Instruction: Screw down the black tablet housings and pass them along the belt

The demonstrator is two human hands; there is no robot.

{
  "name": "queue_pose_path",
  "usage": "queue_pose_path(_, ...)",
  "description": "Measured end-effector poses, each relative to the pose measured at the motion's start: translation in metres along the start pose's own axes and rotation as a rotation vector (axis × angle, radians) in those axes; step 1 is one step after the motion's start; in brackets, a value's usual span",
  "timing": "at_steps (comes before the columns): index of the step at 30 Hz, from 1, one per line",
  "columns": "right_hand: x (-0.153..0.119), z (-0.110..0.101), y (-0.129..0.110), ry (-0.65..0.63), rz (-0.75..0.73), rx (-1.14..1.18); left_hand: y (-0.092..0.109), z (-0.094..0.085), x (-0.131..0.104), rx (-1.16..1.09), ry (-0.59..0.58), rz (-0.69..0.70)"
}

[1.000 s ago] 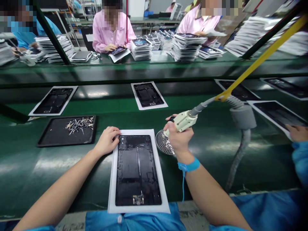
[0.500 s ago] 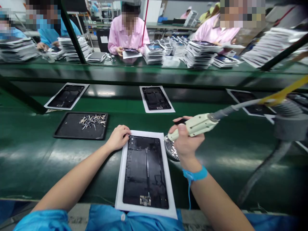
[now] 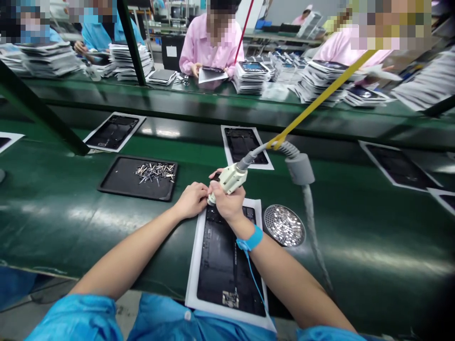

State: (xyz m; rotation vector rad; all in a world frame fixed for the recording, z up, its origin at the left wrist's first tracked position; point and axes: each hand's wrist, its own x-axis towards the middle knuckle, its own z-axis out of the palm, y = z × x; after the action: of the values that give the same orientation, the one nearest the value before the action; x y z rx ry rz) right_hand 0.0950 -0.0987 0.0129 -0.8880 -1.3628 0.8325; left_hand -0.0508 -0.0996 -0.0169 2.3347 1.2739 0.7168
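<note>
Head view: the right hand (image 3: 229,201) wraps firmly around a cream electric screwdriver (image 3: 233,178), its nose at the top-left corner of the black tablet housing (image 3: 216,265), which lies on a white sheet (image 3: 193,279). The left hand (image 3: 194,200) curls there, its grip unclear. A tilted driver could slip and scratch the housing; the trailing blue cord (image 3: 256,284) might snag small parts.

Bright blue sleeves (image 3: 78,317) here, creased and loose, a blue strap (image 3: 251,238) circling the right wrist (image 3: 241,228), thin blue cord (image 3: 253,272) dangling, pale button (image 3: 187,315) below!
</note>
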Motion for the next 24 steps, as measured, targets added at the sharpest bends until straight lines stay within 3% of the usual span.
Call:
queue_pose_path(9, -0.005, 0.003, 0.008, -0.006, 0.056, -0.013, 0.001, 0.001, 0.001, -0.008, 0.002, -0.024)
queue_pose_path(14, -0.001, -0.001, -0.002, -0.004, 0.052, 0.077, 0.001, -0.003, 0.001, -0.018, -0.008, -0.007)
queue_pose_path(17, 0.004, -0.026, -0.018, 0.075, 0.033, 0.156, 0.001, -0.006, -0.002, -0.035, -0.004, -0.019)
queue_pose_path(22, 0.007, -0.104, -0.036, 0.324, -0.106, 0.079, 0.01, -0.005, 0.002, 0.033, 0.092, -0.044)
queue_pose_path(24, 0.005, -0.132, -0.035, 0.401, -0.135, 0.007, 0.019, -0.001, 0.013, 0.1, 0.075, -0.038)
